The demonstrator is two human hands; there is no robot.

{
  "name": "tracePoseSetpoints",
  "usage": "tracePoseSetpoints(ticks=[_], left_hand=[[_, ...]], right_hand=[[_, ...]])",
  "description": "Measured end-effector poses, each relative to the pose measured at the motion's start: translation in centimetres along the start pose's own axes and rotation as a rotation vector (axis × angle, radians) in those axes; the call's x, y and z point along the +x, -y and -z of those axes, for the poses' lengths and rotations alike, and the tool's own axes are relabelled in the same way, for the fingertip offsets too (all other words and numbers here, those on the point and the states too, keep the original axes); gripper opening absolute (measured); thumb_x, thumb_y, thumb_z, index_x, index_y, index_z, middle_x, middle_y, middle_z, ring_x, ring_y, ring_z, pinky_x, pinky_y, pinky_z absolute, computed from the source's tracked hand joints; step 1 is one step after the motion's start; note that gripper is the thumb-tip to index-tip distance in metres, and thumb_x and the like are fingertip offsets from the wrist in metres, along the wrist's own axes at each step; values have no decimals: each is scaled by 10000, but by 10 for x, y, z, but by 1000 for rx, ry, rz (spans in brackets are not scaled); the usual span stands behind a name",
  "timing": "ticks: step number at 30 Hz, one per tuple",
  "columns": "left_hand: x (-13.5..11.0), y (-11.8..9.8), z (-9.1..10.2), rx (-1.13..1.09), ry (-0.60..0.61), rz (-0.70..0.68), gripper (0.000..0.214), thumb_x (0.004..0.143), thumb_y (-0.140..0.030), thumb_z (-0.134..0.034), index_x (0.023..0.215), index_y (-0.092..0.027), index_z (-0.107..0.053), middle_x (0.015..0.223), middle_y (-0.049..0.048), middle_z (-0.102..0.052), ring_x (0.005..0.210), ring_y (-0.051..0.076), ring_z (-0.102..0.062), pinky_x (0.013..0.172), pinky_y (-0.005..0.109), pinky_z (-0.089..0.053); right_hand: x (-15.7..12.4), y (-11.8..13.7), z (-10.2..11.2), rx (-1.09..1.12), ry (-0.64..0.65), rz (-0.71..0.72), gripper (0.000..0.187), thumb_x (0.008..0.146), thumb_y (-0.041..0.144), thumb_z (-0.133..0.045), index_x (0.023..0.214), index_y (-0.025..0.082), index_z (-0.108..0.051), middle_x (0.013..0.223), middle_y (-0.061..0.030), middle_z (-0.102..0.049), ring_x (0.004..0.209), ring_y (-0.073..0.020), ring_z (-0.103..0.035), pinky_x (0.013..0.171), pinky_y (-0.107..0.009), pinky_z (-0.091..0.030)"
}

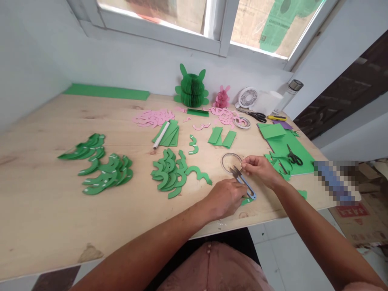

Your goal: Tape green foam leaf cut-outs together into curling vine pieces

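Note:
My left hand [228,197] is closed at the table's front, its fingertips at a green paper piece [247,201] mostly hidden under them. Against those fingers lie blue-handled thread snips [250,191], blades pointing up and left. My right hand [259,169] pinches at the edge of a thin roll of tape [222,163] just beyond the snips. Left of my hands, a wavy green paper strip [198,173] lies beside a pile of similar green cutouts [169,173]. Another pile of green cutouts with white strips [106,173] sits farther left.
A white marker [162,134] rests on green cards [172,137]. Pink cutouts [153,118], a green paper figure [192,89], a pink one [222,98] and a small fan [247,98] are behind. At right, black scissors [294,155] lie on green sheets [301,165].

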State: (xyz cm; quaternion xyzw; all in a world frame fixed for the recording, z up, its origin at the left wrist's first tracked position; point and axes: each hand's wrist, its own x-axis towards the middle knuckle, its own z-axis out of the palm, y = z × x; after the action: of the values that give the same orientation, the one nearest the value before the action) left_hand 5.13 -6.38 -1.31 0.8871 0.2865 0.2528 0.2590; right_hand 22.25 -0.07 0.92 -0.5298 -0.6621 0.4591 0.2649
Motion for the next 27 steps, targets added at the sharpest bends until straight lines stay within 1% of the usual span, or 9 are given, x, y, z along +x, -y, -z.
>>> tracePoseSetpoints(ticks=[2, 5, 7, 10, 16, 21, 27], left_hand=[[0, 0, 0, 3, -9, -2, 185, 829, -129, -456, 893, -191, -618, 957, 41, -681, 909, 171, -613, 853, 317, -455], [0, 0, 0, 9, -17, -8, 208, 814, -113, -465, 928, -188, -621, 976, 44, -681, 918, 174, -612, 850, 317, -458], [1, 1, -1, 15, -7, -12, 223, 807, -107, -468, 952, -175, -624, 979, 52, -682, 914, 177, -612, 849, 317, -461], [1, 1, -1, 15, 1, -5, 215, 806, -108, -473, 943, -169, -626, 980, 55, -683, 919, 179, -614, 856, 320, -462], [0, 0, -1, -5, -13, -2, 213, 829, -123, -456, 939, -194, -623, 989, 42, -681, 952, 174, -612, 879, 329, -457], [0, 0, -1, -15, -14, 5, 222, 827, -124, -453, 943, -190, -630, 994, 47, -682, 955, 179, -611, 874, 329, -460], [0, 1, -2, -23, -17, 3, 241, 817, -110, -457, 967, -194, -627, 999, 44, -683, 959, 178, -611, 884, 330, -452]], right_hand=[[-3, 0, -3, -139, 9, 23, 168, 744, 313, -572, 728, 148, -597, 622, -1, -607, 533, -105, -515, 521, -220, -383], [-5, 2, -8, -501, -9, 122, 113, 776, 235, -538, 771, 167, -627, 709, -21, -659, 625, -134, -568, 579, -232, -387], [-6, 5, -11, -714, -21, 203, 121, 799, 201, -516, 799, 179, -635, 771, -29, -674, 686, -145, -585, 608, -235, -374], [-6, 12, -12, -903, 12, 267, 152, 840, 183, -479, 824, 177, -631, 851, -45, -677, 750, -153, -594, 628, -233, -356], [-4, 23, -14, -1166, 68, 248, 198, 874, 179, -431, 822, 175, -622, 839, -52, -662, 741, -157, -584, 583, -243, -302], [-2, 26, -16, -1285, 108, 265, 226, 895, 178, -397, 810, 161, -605, 822, -70, -653, 742, -169, -583, 573, -255, -299], [-1, 34, -19, -1399, 166, 276, 143, 856, 126, -437, 848, 128, -580, 822, -107, -648, 721, -191, -583, 554, -262, -295]])
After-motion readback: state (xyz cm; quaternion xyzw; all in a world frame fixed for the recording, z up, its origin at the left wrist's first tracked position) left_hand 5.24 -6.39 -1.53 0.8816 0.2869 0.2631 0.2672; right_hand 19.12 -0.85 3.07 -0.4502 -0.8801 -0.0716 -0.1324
